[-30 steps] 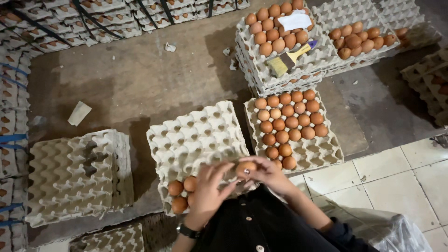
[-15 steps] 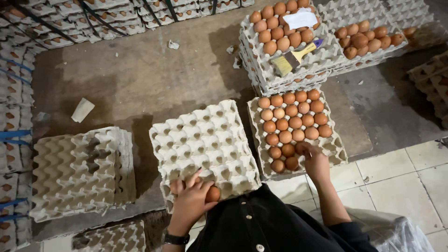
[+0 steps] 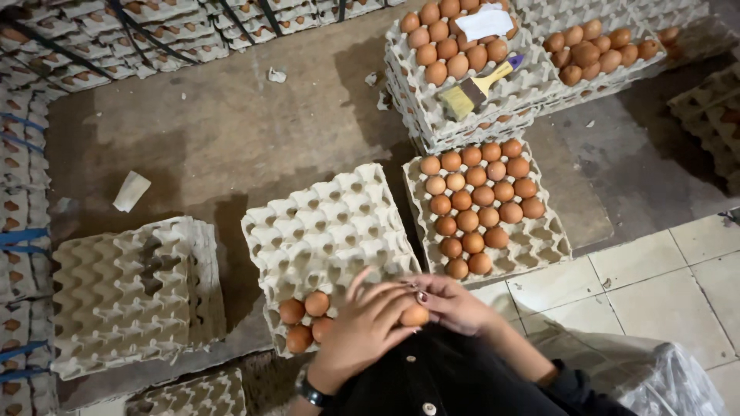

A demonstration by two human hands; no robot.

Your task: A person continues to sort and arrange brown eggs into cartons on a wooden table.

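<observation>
Cradling one brown egg between left hand and right hand, both grips closed on it; keep pressure light over the near-empty egg tray.

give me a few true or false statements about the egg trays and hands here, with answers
1. Both hands, left hand and right hand, meet over one brown egg. True.
2. The grey moulded-pulp egg tray in front of the person is full. False: only four brown eggs lie at its near corner.
3. A yellow-handled brush lies on a far stack of trays. True.
4. The partly filled pulp tray on the right holds white eggs. False: they are brown.
</observation>
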